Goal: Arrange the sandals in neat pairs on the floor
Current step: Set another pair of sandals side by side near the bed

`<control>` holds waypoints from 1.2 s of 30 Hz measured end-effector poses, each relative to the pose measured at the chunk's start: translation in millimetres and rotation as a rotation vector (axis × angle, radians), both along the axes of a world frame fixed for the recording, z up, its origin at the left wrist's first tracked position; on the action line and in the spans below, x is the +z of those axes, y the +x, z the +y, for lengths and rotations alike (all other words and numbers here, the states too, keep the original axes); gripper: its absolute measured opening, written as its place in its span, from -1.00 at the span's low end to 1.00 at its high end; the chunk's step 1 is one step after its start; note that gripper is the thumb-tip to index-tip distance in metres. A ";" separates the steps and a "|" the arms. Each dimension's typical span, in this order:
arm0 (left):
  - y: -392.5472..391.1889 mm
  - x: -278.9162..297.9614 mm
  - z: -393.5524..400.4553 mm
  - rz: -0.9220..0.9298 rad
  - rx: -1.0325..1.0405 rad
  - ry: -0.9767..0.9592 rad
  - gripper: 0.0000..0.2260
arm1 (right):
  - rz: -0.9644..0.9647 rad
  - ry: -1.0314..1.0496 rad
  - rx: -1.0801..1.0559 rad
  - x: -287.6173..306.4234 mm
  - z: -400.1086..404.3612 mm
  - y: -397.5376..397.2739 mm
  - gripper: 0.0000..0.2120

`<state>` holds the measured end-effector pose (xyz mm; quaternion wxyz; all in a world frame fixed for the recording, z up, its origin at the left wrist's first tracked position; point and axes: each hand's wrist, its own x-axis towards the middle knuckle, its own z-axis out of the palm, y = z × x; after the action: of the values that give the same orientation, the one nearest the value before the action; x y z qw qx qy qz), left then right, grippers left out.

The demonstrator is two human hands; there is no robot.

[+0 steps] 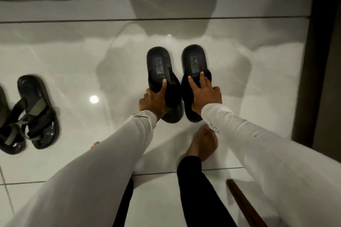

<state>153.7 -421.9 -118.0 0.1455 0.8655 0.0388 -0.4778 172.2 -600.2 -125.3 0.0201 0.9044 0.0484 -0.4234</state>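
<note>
Two black slide sandals lie side by side on the white tiled floor, heels pointing away from me. My left hand [154,100] grips the left black sandal [159,64] at its strap, forefinger stretched along the footbed. My right hand [203,93] grips the right black sandal [194,61] the same way. At the far left a second pair stands together: a glossy black strapped sandal [37,110] and its mate [7,132], partly cut off by the frame edge.
My bare right foot [203,143] stands just behind the held pair; toes of the other foot [95,144] peek out under my left sleeve. A dark wall or door frame [317,79] runs down the right. A brown wooden stick [243,202] slants at lower right.
</note>
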 end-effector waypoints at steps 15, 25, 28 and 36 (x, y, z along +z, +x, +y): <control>35.9 30.0 -46.4 -0.080 -0.194 0.035 -0.19 | 0.004 -0.014 -0.105 24.1 -64.1 46.0 -0.01; -65.7 101.5 171.3 -0.028 -0.105 0.123 -0.12 | -0.021 0.015 0.017 92.6 132.9 -12.2 -0.09; -94.3 115.9 268.4 0.030 -0.025 0.183 -0.12 | 0.059 0.078 0.078 97.0 235.0 -39.7 -0.11; -127.6 98.6 487.5 -0.048 0.035 0.380 -0.31 | 0.086 0.264 0.188 68.2 473.2 -77.5 -0.13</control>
<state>26.1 65.6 -19.4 -0.0114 0.8877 0.1397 -0.4385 94.7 -127.0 -57.1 -0.0616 0.8718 0.1885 -0.4479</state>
